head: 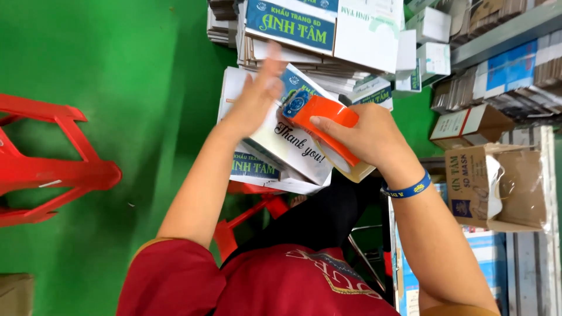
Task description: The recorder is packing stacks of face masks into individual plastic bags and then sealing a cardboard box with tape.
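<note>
My right hand (366,137) grips an orange tape dispenser (319,114) with a blue end, pressed against a white cardboard box (293,146) with black script lettering and blue-green side panels. My left hand (257,96) lies flat and blurred on the box's upper part, fingers apart, steadying it. The box rests over a red stool (257,213) in front of my lap. A blue wristband (408,190) circles my right wrist.
A stack of flattened white and blue boxes (319,35) stands just beyond the box. A red plastic stool (50,158) lies on the green floor at left. Brown and white cartons (494,187) and shelves of folded boxes (503,70) crowd the right.
</note>
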